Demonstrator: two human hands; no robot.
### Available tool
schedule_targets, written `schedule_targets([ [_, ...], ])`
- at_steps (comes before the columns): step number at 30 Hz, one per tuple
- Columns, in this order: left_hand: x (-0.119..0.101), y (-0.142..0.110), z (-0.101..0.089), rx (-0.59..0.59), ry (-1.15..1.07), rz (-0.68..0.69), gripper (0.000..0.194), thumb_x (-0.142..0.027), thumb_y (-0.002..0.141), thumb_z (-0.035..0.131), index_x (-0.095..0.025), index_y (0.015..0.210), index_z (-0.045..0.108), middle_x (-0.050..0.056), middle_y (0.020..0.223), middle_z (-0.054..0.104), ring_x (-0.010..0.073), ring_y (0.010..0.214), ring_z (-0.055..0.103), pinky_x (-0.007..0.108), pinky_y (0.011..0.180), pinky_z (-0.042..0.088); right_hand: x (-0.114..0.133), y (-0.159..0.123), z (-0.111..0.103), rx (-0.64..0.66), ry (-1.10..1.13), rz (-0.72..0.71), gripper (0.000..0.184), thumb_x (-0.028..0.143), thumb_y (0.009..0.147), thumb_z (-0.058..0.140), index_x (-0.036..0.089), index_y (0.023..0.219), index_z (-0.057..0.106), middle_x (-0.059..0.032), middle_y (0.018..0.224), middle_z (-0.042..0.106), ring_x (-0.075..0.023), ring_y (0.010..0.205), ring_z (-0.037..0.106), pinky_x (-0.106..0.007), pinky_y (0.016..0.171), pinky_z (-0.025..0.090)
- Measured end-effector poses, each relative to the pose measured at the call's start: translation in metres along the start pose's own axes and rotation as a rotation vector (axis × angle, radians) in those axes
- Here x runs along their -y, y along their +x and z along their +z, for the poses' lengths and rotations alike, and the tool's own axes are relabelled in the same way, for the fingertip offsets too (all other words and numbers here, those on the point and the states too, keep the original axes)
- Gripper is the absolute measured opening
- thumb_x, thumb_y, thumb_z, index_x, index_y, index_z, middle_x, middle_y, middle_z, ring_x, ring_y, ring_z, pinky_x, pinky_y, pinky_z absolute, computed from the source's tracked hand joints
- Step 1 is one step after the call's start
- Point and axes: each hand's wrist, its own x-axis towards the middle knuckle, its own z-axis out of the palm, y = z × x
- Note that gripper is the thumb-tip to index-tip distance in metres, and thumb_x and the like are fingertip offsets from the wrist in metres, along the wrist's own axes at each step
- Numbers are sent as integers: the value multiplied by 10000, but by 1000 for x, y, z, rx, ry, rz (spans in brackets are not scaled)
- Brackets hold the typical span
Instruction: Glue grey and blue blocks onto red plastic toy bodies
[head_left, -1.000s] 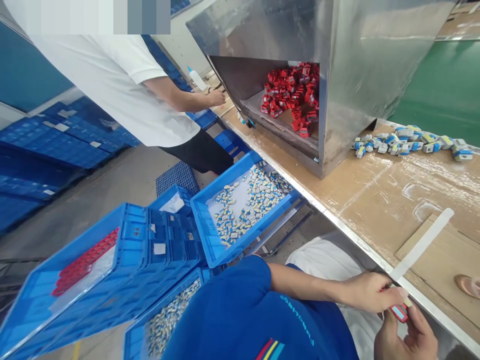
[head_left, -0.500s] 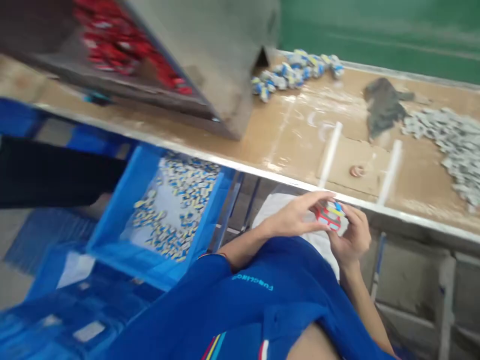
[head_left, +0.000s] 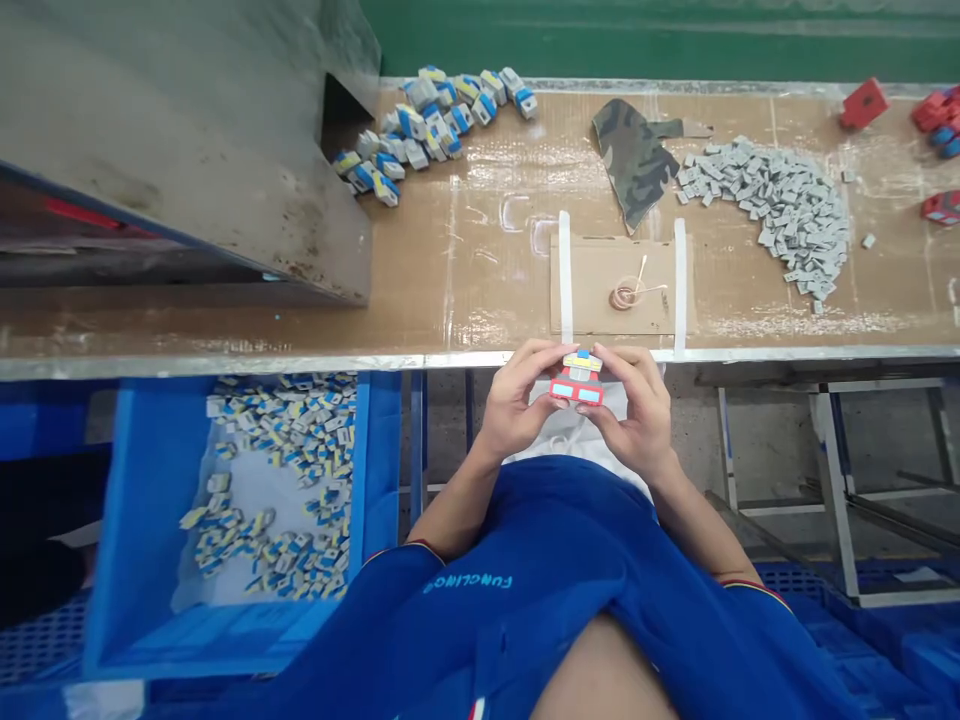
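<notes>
Tan, cardboard-lined desk (head_left: 480, 250) stretches across the view, and a brown cardboard sheet (head_left: 592, 300) held down by two white tape strips sits near its front metal edge. On that sheet lies a coil of thin tan cord (head_left: 622, 295). Beyond the sheet are a camouflage cloth (head_left: 634, 160) and a heap of small grey pieces (head_left: 772, 215). Farther left of it stand a dull steel hopper (head_left: 172, 150) and a drift of blue-and-white pieces (head_left: 427, 130). Below and left of the sheet, off the desk, sits a blue plastic crate (head_left: 375, 450) of small pieces.

Together, the left hand (head_left: 517, 400) and right hand (head_left: 630, 410) pinch a small red plastic block (head_left: 576, 381) from either side, just in front of the sheet and clear of the desk. Its long axis runs side to side, parallel to the desk edge, and its yellow-and-blue top points toward the sheet.

Uneven finger pressure could pop that top loose. A slipped grip could drop the block into the gap beside the crate.
</notes>
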Motion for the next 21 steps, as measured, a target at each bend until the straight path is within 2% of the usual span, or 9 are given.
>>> schedule_targets([
  [6,4,3,1,-71,13,-8,452,-484,991,673,-255,1379,703,88,1119,679,173,941,643,288,803,550,0,7,13,-61,-39,-46,478,418,1032,624,253,1477,563,-79,990,657,-216,851,631,-362,677,625],
  [12,4,5,-4,-98,5,-35,458,-509,979,678,-265,1364,718,87,1105,682,185,951,656,298,813,562,3,9,21,-98,-48,-55,474,447,1051,578,233,1474,555,-74,970,633,-207,818,603,-358,671,602],
  [16,4,5,-8,-107,-10,-50,464,-535,956,703,-271,1336,740,82,1094,694,185,947,665,302,823,565,7,11,23,-95,-66,-56,458,407,1054,580,234,1477,551,-66,952,634,-205,812,604,-350,662,586],
  [19,4,3,-2,-184,-160,-123,480,-587,908,744,-272,1268,776,81,1113,714,189,991,679,299,873,568,11,15,23,-75,-51,-58,475,362,1035,616,243,1489,544,-69,981,638,-207,831,613,-351,679,588],
  [21,3,0,8,-266,-387,-260,490,-612,864,784,-277,1222,789,71,1119,732,180,981,691,290,892,570,13,18,24,-78,-57,-56,500,354,1018,643,247,1496,541,-79,1019,642,-222,873,624,-375,724,599],
])
